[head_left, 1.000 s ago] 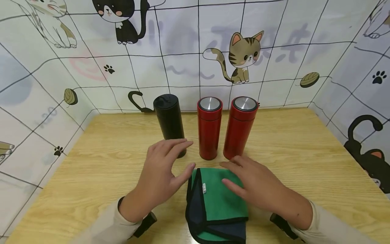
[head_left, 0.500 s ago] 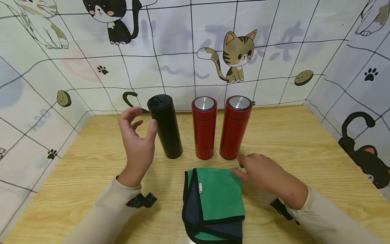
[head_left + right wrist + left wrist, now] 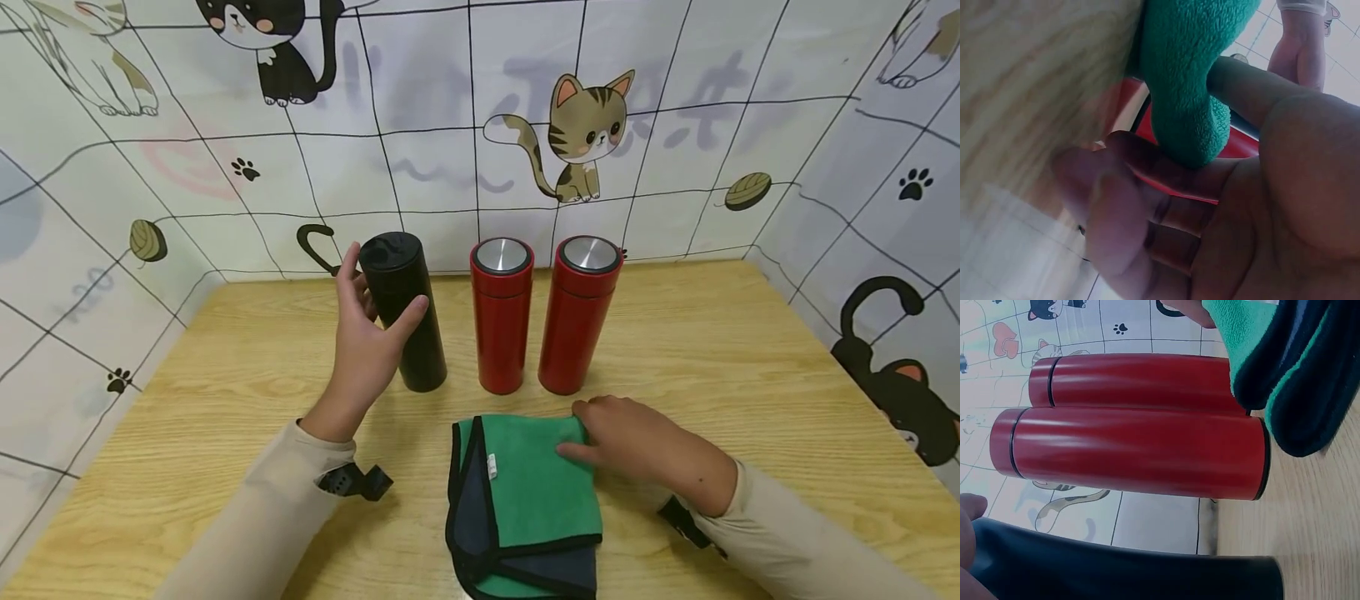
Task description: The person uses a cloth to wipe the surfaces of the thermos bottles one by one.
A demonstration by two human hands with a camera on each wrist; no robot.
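A black tumbler [image 3: 423, 358] stands upright on the table at left of centre. My left hand [image 3: 362, 354] holds its upper part, thumb across the front and fingers at the left side. The far fingers are partly hidden. In the left wrist view the tumbler [image 3: 1147, 575] runs along the bottom edge, with fingertips at its lid end. My right hand [image 3: 637, 440] pinches the upper right corner of a folded green and navy cloth [image 3: 536, 487] with black edging. In the right wrist view the green cloth [image 3: 1185, 94] bunches between thumb and fingers.
Two red thermos flasks with steel-topped lids, one in the middle [image 3: 501, 342] and one to its right [image 3: 576, 333], stand behind the cloth. A cat-printed sheet [image 3: 435, 92] walls the back and sides of the wooden table [image 3: 225, 375].
My left hand has swung from above the cloth to the left, then back right onto the black tumbler. My right hand has shifted slightly and now pinches the cloth's corner.
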